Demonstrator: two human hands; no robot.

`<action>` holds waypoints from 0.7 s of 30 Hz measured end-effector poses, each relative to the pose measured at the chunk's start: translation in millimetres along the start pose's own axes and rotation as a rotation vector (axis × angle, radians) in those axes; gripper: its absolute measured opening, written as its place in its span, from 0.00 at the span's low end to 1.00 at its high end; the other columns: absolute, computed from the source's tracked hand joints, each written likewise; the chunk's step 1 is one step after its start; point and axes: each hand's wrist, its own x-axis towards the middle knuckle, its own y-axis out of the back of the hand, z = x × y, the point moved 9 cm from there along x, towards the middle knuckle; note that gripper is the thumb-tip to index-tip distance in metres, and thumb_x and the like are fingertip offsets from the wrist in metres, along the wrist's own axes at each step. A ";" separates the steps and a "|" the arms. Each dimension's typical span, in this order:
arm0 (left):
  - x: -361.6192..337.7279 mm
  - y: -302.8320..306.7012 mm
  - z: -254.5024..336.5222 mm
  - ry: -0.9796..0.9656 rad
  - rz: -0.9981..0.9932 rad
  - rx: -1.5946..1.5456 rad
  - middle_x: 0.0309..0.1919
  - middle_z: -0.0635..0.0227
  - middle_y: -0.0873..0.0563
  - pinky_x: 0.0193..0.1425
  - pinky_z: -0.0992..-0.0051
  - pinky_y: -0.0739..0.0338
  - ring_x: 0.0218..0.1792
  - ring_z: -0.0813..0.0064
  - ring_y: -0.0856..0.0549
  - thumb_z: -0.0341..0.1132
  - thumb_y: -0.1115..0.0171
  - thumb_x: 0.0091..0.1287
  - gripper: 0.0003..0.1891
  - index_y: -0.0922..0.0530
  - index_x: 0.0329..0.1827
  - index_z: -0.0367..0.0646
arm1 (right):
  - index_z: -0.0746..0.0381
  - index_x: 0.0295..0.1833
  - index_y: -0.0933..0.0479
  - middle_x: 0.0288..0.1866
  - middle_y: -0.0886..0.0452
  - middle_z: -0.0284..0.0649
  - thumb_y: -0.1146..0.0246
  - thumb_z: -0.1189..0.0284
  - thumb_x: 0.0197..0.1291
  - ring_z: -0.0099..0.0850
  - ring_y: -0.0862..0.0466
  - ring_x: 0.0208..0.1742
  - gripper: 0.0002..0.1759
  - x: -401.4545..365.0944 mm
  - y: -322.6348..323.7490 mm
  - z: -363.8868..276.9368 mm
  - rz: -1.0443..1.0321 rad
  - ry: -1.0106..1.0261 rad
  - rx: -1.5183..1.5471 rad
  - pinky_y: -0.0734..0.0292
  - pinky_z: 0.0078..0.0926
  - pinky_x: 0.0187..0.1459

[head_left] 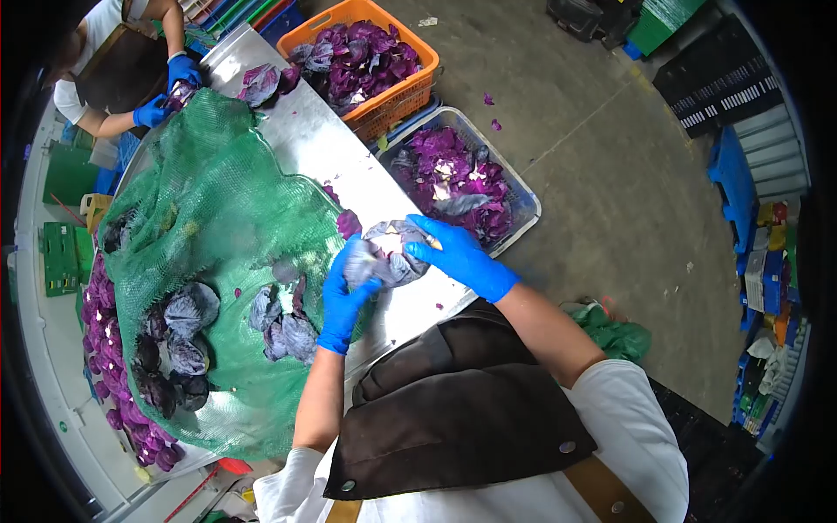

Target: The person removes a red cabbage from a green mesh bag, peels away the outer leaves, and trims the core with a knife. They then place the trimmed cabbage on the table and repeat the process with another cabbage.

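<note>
The person holds one purple cabbage (pixel 397 254) over the near right edge of the metal table (pixel 318 144), and both hands wear blue gloves. The left hand (pixel 347 301) is curved around the left side of the cabbage, with the thumb on the near side. The right hand (pixel 462 257) closes on the right side, its thumb and fingers pinching the outer leaves; how firmly they press, I cannot tell. Some leaves at the left are blurred. In my judgement, the cabbage could slip and fall to the floor (pixel 567 200), because it is held close to the table edge and the glove may slide on the smooth leaves. A loose leaf could also tear suddenly, if one hand pulls more strongly, and miss the grey crate (pixel 534 202), which stands full of leaves just beyond the right hand. The green net (pixel 218 209) at the left, where more cabbages (pixel 187 314) lie, could catch a finger, because its cloth is wrinkled. About writing: the black crates (pixel 719 78) at the far right carry white marks, and the boxes (pixel 767 279) on the right are coloured, but they are too small to read, so I can name no brand or label.
</note>
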 end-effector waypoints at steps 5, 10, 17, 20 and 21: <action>12.3 44.7 33.6 -0.109 0.362 -0.136 0.74 0.56 0.32 0.76 0.65 0.37 0.72 0.63 0.30 0.39 0.27 0.60 0.48 0.45 0.80 0.36 | 0.68 0.66 0.27 0.57 0.17 0.57 0.31 0.51 0.62 0.47 0.15 0.57 0.37 5.0 2.6 -0.5 -0.052 -0.185 0.069 0.22 0.42 0.56; 25.0 -50.3 40.6 -0.170 0.159 0.507 0.73 0.40 0.37 0.77 0.55 0.40 0.74 0.45 0.35 0.49 0.16 0.45 0.62 0.47 0.78 0.31 | 0.65 0.70 0.31 0.62 0.20 0.58 0.31 0.52 0.62 0.48 0.15 0.57 0.39 -8.8 4.0 11.7 -0.070 -0.184 0.014 0.21 0.44 0.55; 3.7 -52.9 42.3 -0.236 0.130 0.606 0.73 0.44 0.36 0.78 0.54 0.40 0.74 0.46 0.35 0.52 0.16 0.43 0.62 0.44 0.78 0.35 | 0.56 0.73 0.33 0.56 0.18 0.56 0.41 0.47 0.67 0.55 0.16 0.52 0.36 10.3 0.0 2.3 -0.174 -0.267 -0.301 0.20 0.47 0.51; -24.6 -42.1 25.6 -0.303 0.104 0.461 0.73 0.46 0.36 0.79 0.57 0.42 0.74 0.48 0.35 0.50 0.14 0.41 0.62 0.44 0.77 0.36 | 0.58 0.62 0.22 0.46 0.16 0.58 0.40 0.56 0.69 0.54 0.15 0.46 0.23 28.3 25.6 53.5 0.014 -0.120 -0.272 0.20 0.44 0.45; -32.8 -37.3 27.5 -0.324 0.111 0.464 0.74 0.53 0.37 0.80 0.60 0.43 0.75 0.57 0.36 0.47 0.13 0.41 0.63 0.45 0.78 0.37 | 0.58 0.61 0.22 0.45 0.16 0.58 0.39 0.56 0.68 0.54 0.15 0.45 0.22 28.7 22.5 40.9 -0.018 -0.148 -0.305 0.21 0.44 0.44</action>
